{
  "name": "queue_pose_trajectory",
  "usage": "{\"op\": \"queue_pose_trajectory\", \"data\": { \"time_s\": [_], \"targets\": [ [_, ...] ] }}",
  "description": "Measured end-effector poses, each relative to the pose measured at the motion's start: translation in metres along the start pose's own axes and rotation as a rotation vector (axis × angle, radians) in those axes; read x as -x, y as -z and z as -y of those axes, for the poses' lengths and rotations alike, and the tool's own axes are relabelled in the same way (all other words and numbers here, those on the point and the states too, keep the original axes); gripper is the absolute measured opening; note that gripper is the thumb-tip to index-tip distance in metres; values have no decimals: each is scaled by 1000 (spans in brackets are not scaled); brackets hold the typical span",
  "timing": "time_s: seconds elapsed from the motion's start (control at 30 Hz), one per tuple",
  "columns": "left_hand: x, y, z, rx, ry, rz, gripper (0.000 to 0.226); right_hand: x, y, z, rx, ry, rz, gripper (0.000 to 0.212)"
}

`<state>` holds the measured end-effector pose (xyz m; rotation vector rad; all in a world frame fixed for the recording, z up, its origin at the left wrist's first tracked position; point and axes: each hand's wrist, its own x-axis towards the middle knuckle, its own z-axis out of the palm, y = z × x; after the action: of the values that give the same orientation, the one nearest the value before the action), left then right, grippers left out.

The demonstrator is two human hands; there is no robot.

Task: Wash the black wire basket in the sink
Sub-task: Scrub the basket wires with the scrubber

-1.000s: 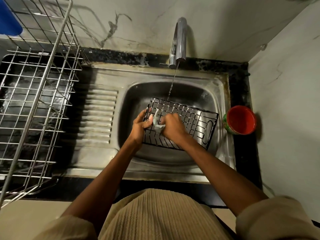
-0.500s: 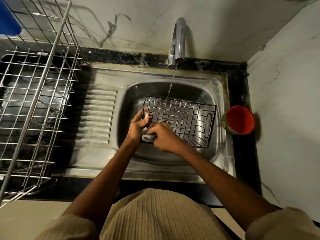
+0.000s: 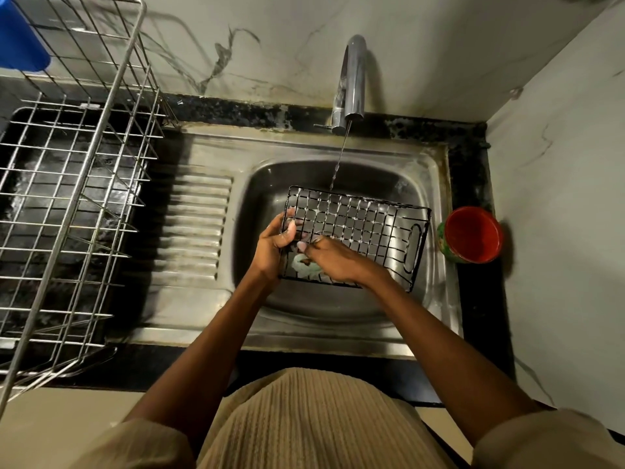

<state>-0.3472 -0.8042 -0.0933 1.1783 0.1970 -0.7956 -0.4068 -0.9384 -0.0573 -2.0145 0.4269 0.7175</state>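
Note:
The black wire basket point(image 3: 365, 225) is held tilted over the steel sink point(image 3: 436, 184), its handle end to the right. My left hand point(image 3: 274, 245) grips the basket's left edge, thumb over the wires. My right hand point(image 3: 334, 258) holds a pale soapy scrubber point(image 3: 302, 265) against the basket's near left corner. A thin stream of water runs from the tap point(image 3: 350, 82) onto the basket's far rim.
A red cup point(image 3: 471, 235) stands on the black counter right of the sink. A tall steel dish rack point(image 3: 67, 198) fills the left side, with a blue object point(image 3: 20, 38) at its top corner. The ribbed drainboard point(image 3: 192, 228) lies between rack and basin.
The basket has been tipped so its grid faces up more. My right hand has slid the scrubber from the middle of the left side down to the near left corner.

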Motion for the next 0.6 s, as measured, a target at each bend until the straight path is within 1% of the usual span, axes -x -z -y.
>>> {"op": "queue_pose_trajectory", "data": {
  "time_s": [0.07, 0.13, 0.2, 0.27, 0.33, 0.4, 0.43, 0.47, 0.53, 0.6],
  "targets": [
    [0, 0, 1, 7, 4, 1, 52, 1, 0, -1, 14, 23, -3, 34],
    [1, 0, 4, 31, 10, 9, 47, 0, -3, -5, 21, 63, -81, 13],
    [3, -3, 5, 65, 21, 26, 42, -2, -12, -8, 32, 99, -306, 22],
    [5, -9, 5, 100, 40, 37, 42, -4, -22, -8, 50, 142, -529, 30],
    [6, -12, 6, 107, 58, 30, 42, -3, -31, -8, 104, 191, -693, 41],
    [4, -10, 7, 89, 61, 6, 43, 3, -33, -6, 134, 190, -802, 48],
    [4, -9, 7, 82, 58, -8, 43, 5, -32, -5, 131, 175, -807, 47],
    [3, -9, 6, 84, 59, -20, 43, 6, -32, -4, 140, 145, -772, 45],
    [4, -10, 6, 88, 63, -32, 40, 3, -35, -2, 181, 68, -633, 46],
    [6, -14, 6, 72, 68, -15, 36, -4, -40, -3, 205, 66, -562, 45]
  ]
}}
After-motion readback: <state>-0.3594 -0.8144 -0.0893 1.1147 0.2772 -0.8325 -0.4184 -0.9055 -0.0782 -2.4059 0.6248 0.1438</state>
